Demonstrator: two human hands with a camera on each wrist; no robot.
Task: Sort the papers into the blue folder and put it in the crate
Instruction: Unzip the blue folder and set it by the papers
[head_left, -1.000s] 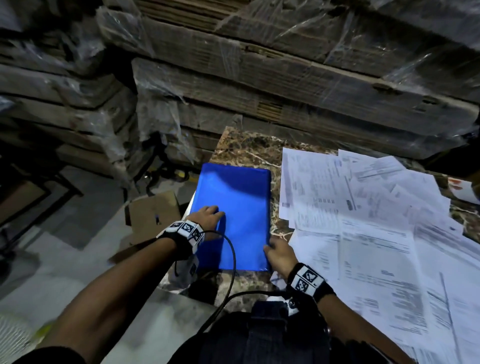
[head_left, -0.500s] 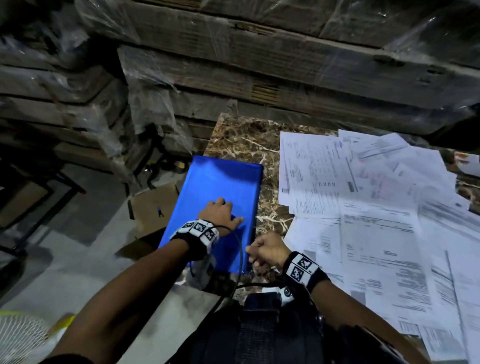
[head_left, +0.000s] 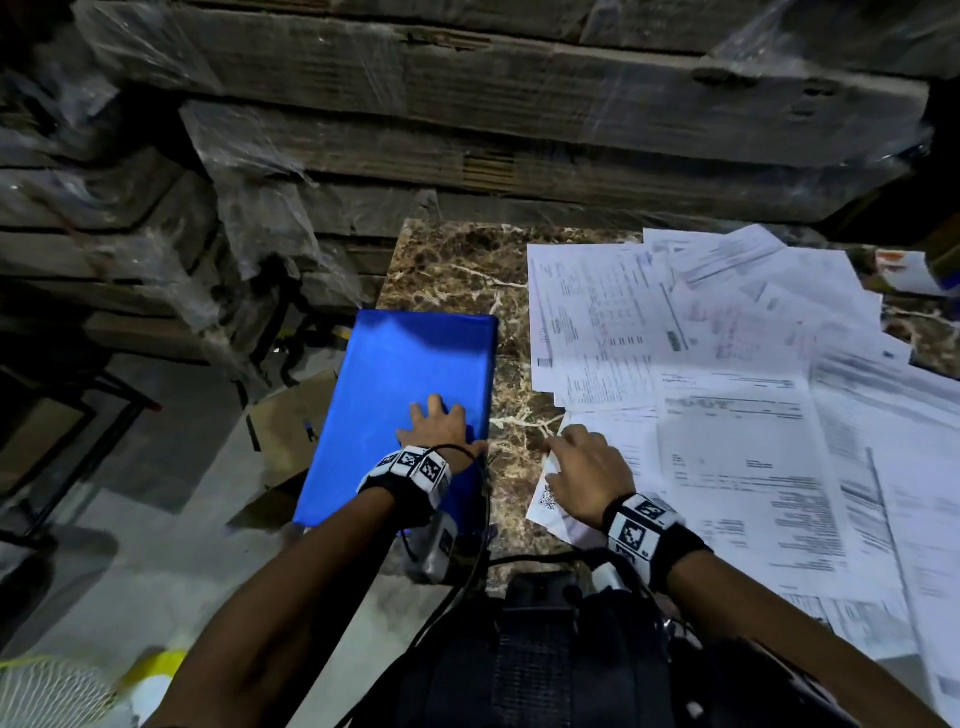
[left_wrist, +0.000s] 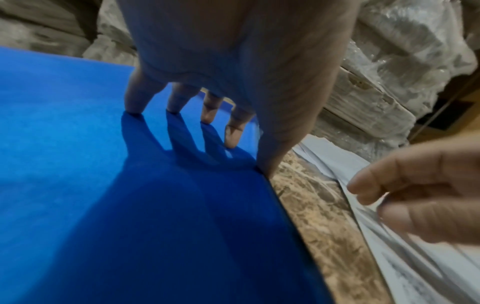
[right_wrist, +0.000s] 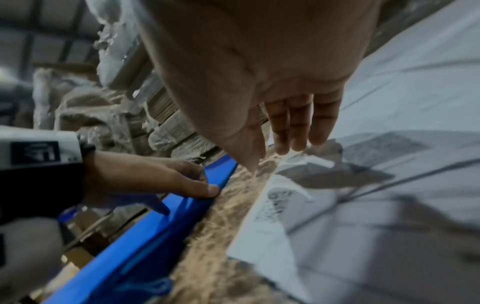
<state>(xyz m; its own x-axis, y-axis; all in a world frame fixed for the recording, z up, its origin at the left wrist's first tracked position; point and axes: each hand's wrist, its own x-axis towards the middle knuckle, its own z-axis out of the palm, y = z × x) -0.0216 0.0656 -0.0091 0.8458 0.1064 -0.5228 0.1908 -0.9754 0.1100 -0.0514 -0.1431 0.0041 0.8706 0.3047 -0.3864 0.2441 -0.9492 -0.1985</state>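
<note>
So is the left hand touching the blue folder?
Touching. In the left wrist view the left hand's fingertips press down on the blue folder, meeting their shadows; the head view agrees.

A brown marble-patterned table (head_left: 457, 270) stands in dim light. Behind it rise stacked flat cardboard cartons (head_left: 519, 104) wrapped in clear plastic film. Left of the table lies a grey concrete floor (head_left: 156, 545) with an open cardboard box (head_left: 291, 421) beside the table's edge.
</note>
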